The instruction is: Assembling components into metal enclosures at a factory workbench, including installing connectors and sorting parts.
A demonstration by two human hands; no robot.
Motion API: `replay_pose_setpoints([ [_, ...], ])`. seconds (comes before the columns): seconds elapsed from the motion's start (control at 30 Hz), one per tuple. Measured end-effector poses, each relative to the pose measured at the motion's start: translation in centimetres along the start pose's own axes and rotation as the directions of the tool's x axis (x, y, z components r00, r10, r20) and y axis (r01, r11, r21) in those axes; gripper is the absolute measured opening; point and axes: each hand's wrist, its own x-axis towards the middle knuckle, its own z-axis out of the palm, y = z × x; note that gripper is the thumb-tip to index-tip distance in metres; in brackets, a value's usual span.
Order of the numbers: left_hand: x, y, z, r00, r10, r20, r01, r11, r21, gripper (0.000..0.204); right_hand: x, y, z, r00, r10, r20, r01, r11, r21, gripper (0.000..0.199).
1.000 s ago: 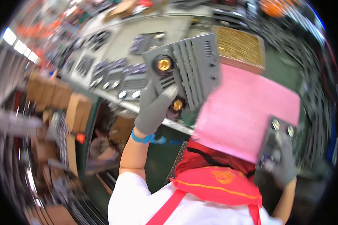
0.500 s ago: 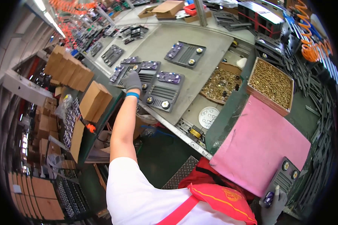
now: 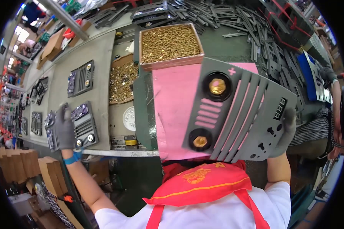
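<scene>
My right hand (image 3: 288, 136), in a grey glove, grips the right edge of a grey slotted panel (image 3: 240, 118). The panel is tilted in front of me, with two brass nuts in black rings along its left side. At the left, my gloved left hand (image 3: 66, 129) is closed at the edge of another grey panel (image 3: 51, 133) with purple circuit boards; some of its fingers are hidden. Close beside this hand lies a similar panel (image 3: 86, 126) with a purple board and two nuts. Farther back lies one more board-fitted panel (image 3: 81, 78).
A cardboard box of small brass parts (image 3: 171, 45) stands behind the pink sheet (image 3: 172, 114). Loose brass parts (image 3: 123, 82) and a white round dish (image 3: 129, 118) lie left of it. Dark metal strips (image 3: 233, 17) cover the back. Another person's arm (image 3: 335, 101) shows at right.
My view has turned to the right. The grey panel in my right hand has come up from low at the right to in front of me. My left hand stays among the board-fitted panels.
</scene>
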Motion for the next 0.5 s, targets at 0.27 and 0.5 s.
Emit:
replay_pose_setpoints([
  [0.27,-12.2,19.9,6.2,0.641,0.569,0.516,0.455,0.261,-0.852,0.074,2.9,4.6,5.6,0.949,0.269,0.167,-0.269,0.963,-0.023,0.068],
  [0.5,-14.4,21.4,4.6,0.726,0.303,0.617,0.597,0.169,-0.785,0.051,3.4,6.6,5.4,0.865,0.411,0.288,-0.427,0.904,-0.008,0.075],
])
